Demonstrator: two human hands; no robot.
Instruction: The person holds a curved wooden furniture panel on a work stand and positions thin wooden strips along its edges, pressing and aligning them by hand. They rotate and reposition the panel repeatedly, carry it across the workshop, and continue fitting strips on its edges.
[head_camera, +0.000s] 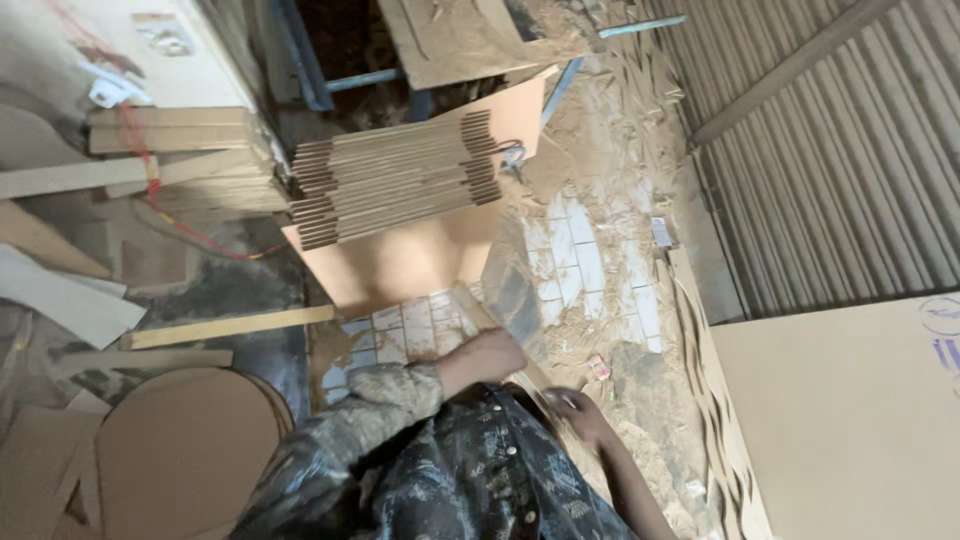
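Near jacket hem, right hand half-curled, grip unclear; left hand closed.

Small red-and-white packet lies on the sawdusty floor just right of the hands, a pale rectangular card or packet lies farther up by the corrugated wall, and a blue round stamped mark sits at the right edge of the big tan board.
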